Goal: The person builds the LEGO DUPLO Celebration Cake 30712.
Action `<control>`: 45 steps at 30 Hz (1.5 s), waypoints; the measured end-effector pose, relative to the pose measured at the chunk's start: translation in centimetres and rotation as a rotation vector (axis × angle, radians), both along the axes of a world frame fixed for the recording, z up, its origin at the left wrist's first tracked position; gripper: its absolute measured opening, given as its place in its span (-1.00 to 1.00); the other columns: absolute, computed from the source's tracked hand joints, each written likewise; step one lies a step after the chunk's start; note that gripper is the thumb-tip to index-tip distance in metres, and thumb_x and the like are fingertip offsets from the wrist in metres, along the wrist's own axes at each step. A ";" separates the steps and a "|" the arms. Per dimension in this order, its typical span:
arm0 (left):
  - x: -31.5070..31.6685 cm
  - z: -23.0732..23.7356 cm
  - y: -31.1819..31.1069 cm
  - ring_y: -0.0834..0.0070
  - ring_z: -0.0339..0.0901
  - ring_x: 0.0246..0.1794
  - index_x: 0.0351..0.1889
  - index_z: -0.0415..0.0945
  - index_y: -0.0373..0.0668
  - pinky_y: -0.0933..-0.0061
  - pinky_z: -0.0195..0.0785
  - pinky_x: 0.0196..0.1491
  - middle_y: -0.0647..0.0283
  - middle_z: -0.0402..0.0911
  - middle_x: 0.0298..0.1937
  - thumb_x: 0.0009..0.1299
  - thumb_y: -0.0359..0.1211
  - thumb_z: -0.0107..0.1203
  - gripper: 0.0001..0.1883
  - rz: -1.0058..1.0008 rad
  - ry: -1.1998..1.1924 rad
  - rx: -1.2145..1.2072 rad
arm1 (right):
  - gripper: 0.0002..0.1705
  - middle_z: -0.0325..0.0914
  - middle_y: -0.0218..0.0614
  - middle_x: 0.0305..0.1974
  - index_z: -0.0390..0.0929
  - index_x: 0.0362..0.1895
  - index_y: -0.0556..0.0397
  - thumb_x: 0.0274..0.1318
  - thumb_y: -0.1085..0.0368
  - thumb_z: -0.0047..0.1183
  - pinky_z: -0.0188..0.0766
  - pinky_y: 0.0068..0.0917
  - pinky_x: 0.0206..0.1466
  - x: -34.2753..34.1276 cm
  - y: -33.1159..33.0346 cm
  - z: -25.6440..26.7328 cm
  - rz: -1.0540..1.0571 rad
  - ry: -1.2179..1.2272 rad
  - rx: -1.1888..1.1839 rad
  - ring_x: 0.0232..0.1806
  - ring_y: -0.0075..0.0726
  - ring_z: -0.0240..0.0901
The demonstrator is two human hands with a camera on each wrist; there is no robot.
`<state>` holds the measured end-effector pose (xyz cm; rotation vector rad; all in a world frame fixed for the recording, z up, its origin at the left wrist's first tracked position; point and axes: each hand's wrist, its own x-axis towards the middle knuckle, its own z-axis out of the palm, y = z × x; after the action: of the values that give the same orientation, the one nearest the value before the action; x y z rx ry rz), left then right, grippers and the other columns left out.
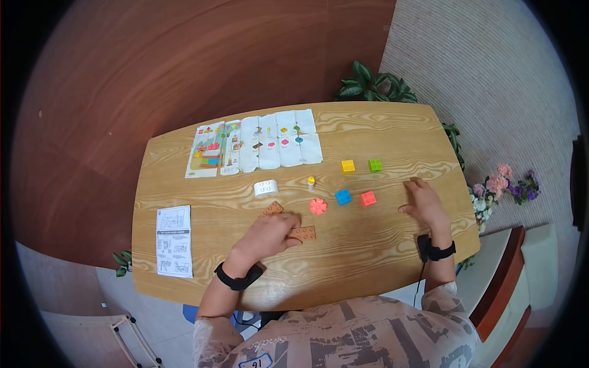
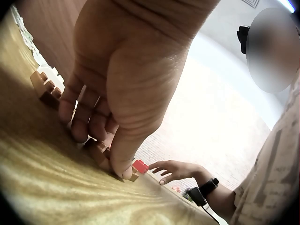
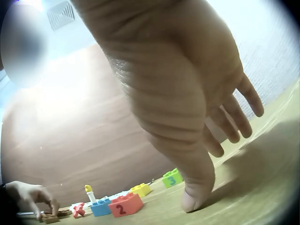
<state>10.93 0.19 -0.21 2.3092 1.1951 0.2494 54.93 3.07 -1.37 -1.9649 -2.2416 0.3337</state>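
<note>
My left hand (image 1: 267,235) pinches one end of a brown brick (image 1: 305,233) at the table's front middle, thumb on the near side and fingers on the far side. In the left wrist view the thumb and fingers (image 2: 123,166) meet around it close over the wood. A second brown brick (image 1: 272,208) lies just beyond that hand, partly covered by it. My right hand (image 1: 424,205) is at the right of the table, fingers spread and holding nothing. Nearest to it are a red brick (image 1: 368,198) marked 2 and a green brick (image 1: 375,165) marked 3.
A blue brick (image 1: 343,197), a pink flower piece (image 1: 318,206), a yellow brick (image 1: 348,165), a candle piece (image 1: 311,182) and a white brick (image 1: 265,187) stand mid-table. An unfolded picture sheet (image 1: 270,141) lies at the back, a printed instruction sheet (image 1: 174,242) at the left.
</note>
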 end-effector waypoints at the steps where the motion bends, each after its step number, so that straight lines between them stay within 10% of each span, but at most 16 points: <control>1: 0.0 -0.2 0.0 0.05 0.70 -0.17 -0.06 0.57 -0.13 0.07 0.52 -0.11 0.12 0.71 -0.26 0.27 -0.24 0.53 -0.60 -0.002 -0.012 0.027 | -0.08 0.45 0.06 0.45 0.54 0.38 0.10 -0.12 0.20 0.63 0.39 -0.07 0.52 0.2 0.1 -0.3 -0.006 0.015 -0.037 0.51 0.23 0.35; 28: 0.1 0.6 -0.1 -0.03 0.70 -0.03 -0.10 0.49 -0.17 0.00 0.55 -0.03 0.08 0.70 -0.13 0.33 -0.25 0.46 -0.63 -0.003 0.045 -0.030 | 0.35 -0.05 0.34 0.69 0.04 0.66 0.34 0.18 -0.40 0.33 -0.04 0.27 0.71 -7.3 0.3 -3.7 0.273 -0.102 -0.110 0.74 0.45 -0.14; 37: 0.1 0.5 -0.1 -0.03 0.70 -0.02 -0.09 0.50 -0.16 0.00 0.55 -0.02 0.08 0.71 -0.12 0.33 -0.25 0.47 -0.63 -0.003 0.055 -0.031 | 0.23 0.09 0.25 0.65 0.10 0.63 0.36 0.19 -0.19 0.42 0.06 0.02 0.72 -8.7 0.8 -3.5 0.381 -0.024 -0.011 0.70 0.33 0.02; 45: -0.1 0.1 -0.1 0.00 0.70 -0.10 -0.05 0.54 -0.13 0.04 0.53 -0.07 0.10 0.72 -0.20 0.31 -0.22 0.50 -0.60 0.003 0.021 -0.004 | -0.27 0.41 0.01 0.45 0.49 0.39 -0.06 0.12 0.23 0.44 0.51 0.00 0.38 -10.8 1.3 -1.5 0.432 0.059 0.013 0.42 0.18 0.44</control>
<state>10.86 0.10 -0.06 2.3119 1.2076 0.2240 44.13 4.35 -2.86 -1.4261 -2.6041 0.4146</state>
